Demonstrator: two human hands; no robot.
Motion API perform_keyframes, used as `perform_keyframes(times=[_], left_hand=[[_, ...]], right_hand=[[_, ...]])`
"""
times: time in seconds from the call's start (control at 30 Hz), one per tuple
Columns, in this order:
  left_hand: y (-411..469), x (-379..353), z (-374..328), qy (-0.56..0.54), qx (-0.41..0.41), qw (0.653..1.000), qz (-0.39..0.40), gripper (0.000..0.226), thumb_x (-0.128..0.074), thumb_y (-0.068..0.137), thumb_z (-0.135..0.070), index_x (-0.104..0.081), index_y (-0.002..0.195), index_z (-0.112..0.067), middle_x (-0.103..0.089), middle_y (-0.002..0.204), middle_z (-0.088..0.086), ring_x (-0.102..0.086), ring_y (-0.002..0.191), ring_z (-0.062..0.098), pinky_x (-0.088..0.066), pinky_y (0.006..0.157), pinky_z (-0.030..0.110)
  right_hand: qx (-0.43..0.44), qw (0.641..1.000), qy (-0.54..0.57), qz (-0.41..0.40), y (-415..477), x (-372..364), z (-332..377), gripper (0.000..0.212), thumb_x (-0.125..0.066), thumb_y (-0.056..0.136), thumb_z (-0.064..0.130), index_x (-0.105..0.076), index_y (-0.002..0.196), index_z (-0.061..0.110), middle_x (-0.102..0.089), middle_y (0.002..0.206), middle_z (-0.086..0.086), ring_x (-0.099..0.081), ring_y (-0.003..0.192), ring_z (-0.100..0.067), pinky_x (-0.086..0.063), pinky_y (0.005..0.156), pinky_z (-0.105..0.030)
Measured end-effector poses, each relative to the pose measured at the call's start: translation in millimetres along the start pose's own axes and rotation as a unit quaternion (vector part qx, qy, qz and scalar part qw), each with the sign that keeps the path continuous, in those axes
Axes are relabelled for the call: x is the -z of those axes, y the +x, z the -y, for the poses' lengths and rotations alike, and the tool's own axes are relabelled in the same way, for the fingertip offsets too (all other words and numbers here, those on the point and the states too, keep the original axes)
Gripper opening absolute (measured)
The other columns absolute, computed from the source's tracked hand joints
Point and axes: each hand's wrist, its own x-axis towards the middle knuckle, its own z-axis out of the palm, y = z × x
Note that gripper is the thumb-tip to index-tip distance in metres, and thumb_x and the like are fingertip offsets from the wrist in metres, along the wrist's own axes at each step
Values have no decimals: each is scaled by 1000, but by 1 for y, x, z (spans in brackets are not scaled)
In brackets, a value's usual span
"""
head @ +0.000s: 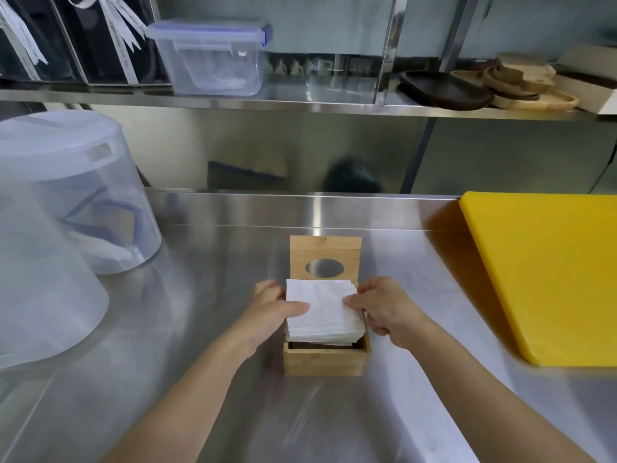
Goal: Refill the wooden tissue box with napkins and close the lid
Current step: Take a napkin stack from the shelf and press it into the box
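The left hand (272, 312) and right hand (384, 309) are gripping a stack of napkins (322, 310) from both sides, fingers curled around it, over the open wooden box (325, 360) on the steel counter (200, 329), lid (325, 253) standing upright behind

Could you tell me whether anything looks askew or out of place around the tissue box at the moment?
Only the napkin stack: it sits twisted relative to the wooden tissue box and rides above its rim, held by the left hand and right hand. The lid stands open.
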Motion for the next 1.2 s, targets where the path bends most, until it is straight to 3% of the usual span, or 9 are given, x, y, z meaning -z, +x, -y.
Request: perform_keyframes(times=[0.13, 0.23, 0.4, 0.57, 0.7, 0.83, 0.93, 1.07, 1.2], left_hand=[[5, 5, 0, 59, -6, 998, 22, 30, -67, 85, -25, -59, 113, -18, -10, 152, -7, -22, 138, 13, -20, 114, 35], [10, 8, -7, 139, -4, 990, 32, 32, -67, 84, -30, -61, 113, -18, -11, 153, -7, -12, 142, 15, -19, 115, 40], [14, 9, -13, 84, 15, 991, 104, 35, -66, 82, -27, -63, 116, -19, -58, 127, -4, -54, 114, 13, -38, 96, 27], [12, 3, -3, 94, -44, 993, 55, 21, -65, 86, -21, -57, 105, -21, -30, 135, -11, -38, 126, 11, -33, 109, 38], [10, -4, -2, 109, -52, 992, 28, 13, -69, 77, -24, -59, 84, -22, -35, 135, -5, -37, 126, 17, -31, 109, 40], [18, 0, -14, 341, -54, 937, 47, 32, -61, 81, -28, -63, 105, -8, -29, 142, -3, -22, 130, 21, -21, 99, 34], [21, -4, -25, 423, -51, 902, 65, 27, -53, 80, -27, -62, 93, -6, -35, 126, 1, -25, 121, 20, -21, 92, 30], [25, -12, -24, 460, -38, 884, 76, 22, -49, 80, -29, -54, 77, -8, -32, 104, 2, -27, 105, 20, -23, 88, 31], [29, -16, -14, 488, -63, 869, 53, 24, -55, 77, -30, -60, 79, -7, -31, 101, 2, -25, 101, 19, -24, 91, 32]], right_hand=[[5, 1000, -14, -15, 3, -1, 0, 25, -67, 84, 12, -53, 105, 9, -50, 69, -9, -30, 45, -15, -25, 44, -27], [10, 1000, -11, -20, 2, 0, 1, 28, -67, 83, 9, -51, 106, 8, -48, 65, -10, -29, 43, -14, -23, 42, -26], [12, 999, -12, -48, 0, -3, -1, 31, -69, 81, 10, -52, 108, 9, -53, 71, -10, -35, 44, -14, -28, 40, -25], [22, 997, -22, -72, -1, -6, -5, 31, -70, 81, 13, -55, 109, 10, -57, 99, -10, -44, 54, -13, -36, 45, -23], [35, 994, -65, -80, -3, -6, -8, 30, -70, 80, 15, -59, 108, 10, -58, 93, -3, -52, 65, -14, -49, 64, -33], [51, 983, -166, -60, -3, -7, -2, 32, -65, 83, 17, -55, 113, 13, -55, 96, -3, -52, 67, -15, -48, 64, -32], [40, 974, -220, -31, -2, -11, 2, 36, -59, 85, 17, -54, 120, 15, -57, 106, -4, -60, 86, -24, -57, 81, -39], [37, 962, -268, -24, -2, -17, 2, 33, -54, 87, 16, -54, 119, 11, -60, 118, -9, -59, 103, -29, -53, 90, -40], [54, 931, -360, -31, 1, -25, -4, 25, -46, 86, 11, -53, 109, 7, -60, 102, -8, -58, 93, -29, -52, 80, -40]])
